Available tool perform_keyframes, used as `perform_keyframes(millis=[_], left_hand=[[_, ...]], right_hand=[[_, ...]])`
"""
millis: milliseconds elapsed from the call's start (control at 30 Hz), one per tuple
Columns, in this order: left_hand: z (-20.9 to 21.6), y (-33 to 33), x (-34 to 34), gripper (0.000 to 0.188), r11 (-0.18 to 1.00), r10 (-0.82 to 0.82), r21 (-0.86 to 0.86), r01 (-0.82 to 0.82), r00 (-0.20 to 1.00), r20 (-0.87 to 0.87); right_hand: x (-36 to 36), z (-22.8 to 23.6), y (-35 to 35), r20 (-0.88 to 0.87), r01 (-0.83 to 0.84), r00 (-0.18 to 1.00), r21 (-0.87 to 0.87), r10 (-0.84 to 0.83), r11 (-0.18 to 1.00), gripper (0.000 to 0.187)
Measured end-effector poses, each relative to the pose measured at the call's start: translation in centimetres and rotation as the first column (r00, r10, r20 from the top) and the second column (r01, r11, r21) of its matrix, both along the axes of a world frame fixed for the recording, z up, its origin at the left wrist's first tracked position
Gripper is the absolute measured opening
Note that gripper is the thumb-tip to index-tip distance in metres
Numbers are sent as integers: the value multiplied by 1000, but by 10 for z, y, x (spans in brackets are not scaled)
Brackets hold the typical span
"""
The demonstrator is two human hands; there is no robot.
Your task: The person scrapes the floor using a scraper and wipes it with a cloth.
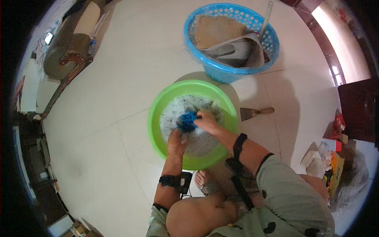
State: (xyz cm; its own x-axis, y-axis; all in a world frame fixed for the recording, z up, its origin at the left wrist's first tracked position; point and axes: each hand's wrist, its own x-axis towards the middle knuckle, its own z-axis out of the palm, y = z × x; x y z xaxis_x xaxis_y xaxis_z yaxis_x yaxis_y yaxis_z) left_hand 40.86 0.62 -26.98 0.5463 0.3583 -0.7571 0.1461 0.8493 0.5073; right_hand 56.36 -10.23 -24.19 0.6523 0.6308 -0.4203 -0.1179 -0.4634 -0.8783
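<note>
A round green basin (pixel 156 136) of foamy, greyish water stands on the floor in front of me. In its middle, at the surface of the suds, is a dark blue, rough-textured scrubber-like thing (pixel 186 121). My right hand (pixel 206 121) comes in from the right with its fingers curled on the blue thing's right edge. My left hand (pixel 176 143) is at the basin's lower left, close below the blue thing. Its fingertips dip into the foam, and their grip does not show. Whatever lies under the suds is hidden.
Behind the basin stands a blue perforated basket (pixel 221 71) holding brown and grey flat pieces and a pale stick. A scraper (pixel 256 112) lies right of the basin. Boxes and plastic bags (pixel 335 166) sit at the right; a sofa (pixel 65 59) is at the far left.
</note>
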Motion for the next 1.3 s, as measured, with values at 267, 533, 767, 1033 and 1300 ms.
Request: perform_keyframes(millis=[267,533,767,1033,1300], left_hand=[[52,-16,22,35,991,79,-123,-47,961,265],[29,-19,33,31,938,313,-227,-264,924,220],[26,-20,29,33,977,210,-24,-210,950,231],[-8,4,-14,50,997,76,-25,-77,996,-34],[2,-19,19,36,969,169,-193,-152,983,74]], right_hand=[[-74,69,1,596,-431,765,191,245,882,24],[-45,52,28,622,-285,740,-57,257,957,22],[-1,-18,26,236,-208,945,-98,226,973,40],[-8,-8,12,229,-515,785,-276,575,812,34],[-28,-16,-3,215,-179,965,126,149,976,34]])
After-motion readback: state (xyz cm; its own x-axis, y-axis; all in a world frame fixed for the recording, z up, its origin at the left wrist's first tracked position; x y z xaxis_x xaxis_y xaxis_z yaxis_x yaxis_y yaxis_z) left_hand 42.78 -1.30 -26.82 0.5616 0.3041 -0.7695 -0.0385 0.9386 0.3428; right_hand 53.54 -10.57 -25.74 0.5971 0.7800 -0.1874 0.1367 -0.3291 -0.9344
